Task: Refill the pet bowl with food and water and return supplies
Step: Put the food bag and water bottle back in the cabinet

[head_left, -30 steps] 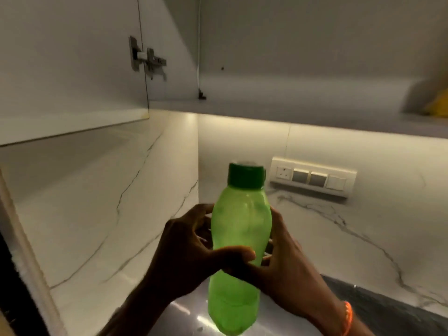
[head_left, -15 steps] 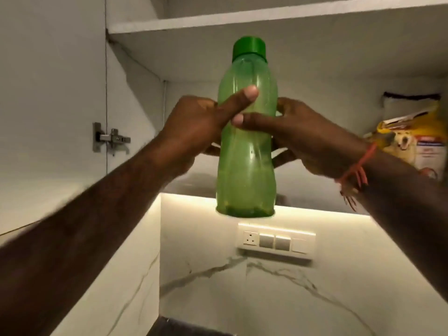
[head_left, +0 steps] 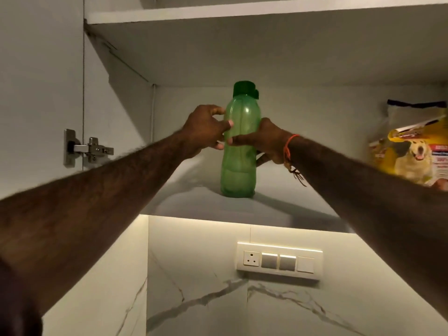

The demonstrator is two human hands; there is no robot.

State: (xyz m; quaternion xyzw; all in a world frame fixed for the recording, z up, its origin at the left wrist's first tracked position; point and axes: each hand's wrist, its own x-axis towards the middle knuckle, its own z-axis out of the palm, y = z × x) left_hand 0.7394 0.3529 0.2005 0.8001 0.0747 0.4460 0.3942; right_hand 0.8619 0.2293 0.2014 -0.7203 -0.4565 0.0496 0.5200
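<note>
Dog food bag [head_left: 417,151] cut off right; bottle [head_left: 238,151] contents perhaps empty.

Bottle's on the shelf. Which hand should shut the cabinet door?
Left, probably. The left hand is nearer the hinge and door; the right hand, on the bottle, is farther away.

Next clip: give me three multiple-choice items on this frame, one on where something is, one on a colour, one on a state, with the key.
1. Where is the pet food bag relative to the green bottle?
A. To its right on the same shelf
B. To its left
C. On the shelf above

2. What colour is the bottle's cap?
A. White
B. Dark green
C. Orange

3. How does the bottle stand?
A. On its side
B. Upside down
C. Upright

Key: 1 A, the bag sits at the shelf's right end; 2 B, the cap is darker than the body; 3 C, cap up, left hand and right hand around it.
</note>
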